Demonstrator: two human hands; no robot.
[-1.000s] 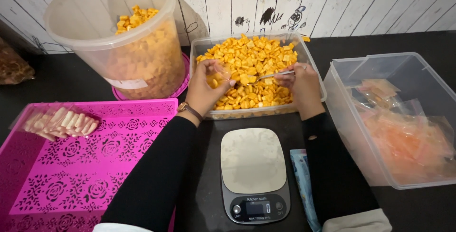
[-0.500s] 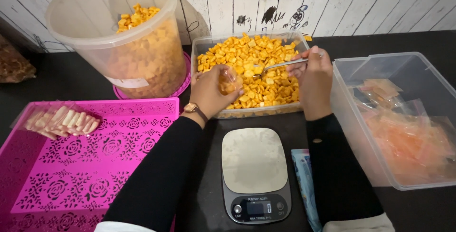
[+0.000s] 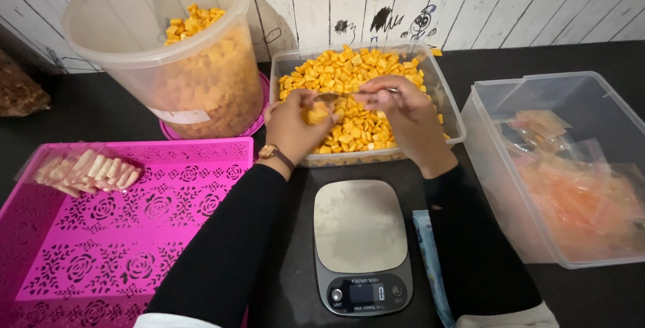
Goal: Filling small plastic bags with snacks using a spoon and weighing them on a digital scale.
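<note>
A clear rectangular container (image 3: 455, 125) full of small orange square crackers (image 3: 363, 72) stands against the wall. My left hand (image 3: 292, 130) hovers over its near left corner, shut on a small clear bag (image 3: 316, 114) with a few crackers in it. My right hand (image 3: 406, 116) is beside it and pinches the handle of a metal spoon (image 3: 349, 94). The spoon's bowl points left, just above the bag's mouth. Both sleeves are black, and a watch sits on my left wrist.
A grey kitchen scale (image 3: 359, 234) sits in front of me. To its left is a pink perforated tray (image 3: 134, 247) with a packet of pale wafers (image 3: 84, 170). A big cracker bucket (image 3: 168, 66) stands back left; a clear bin of filled packets (image 3: 571, 180) stands right.
My right hand has lifted the spoon out of the crackers and swung it left to the bag. My left hand has drawn back slightly toward the container's near edge.
</note>
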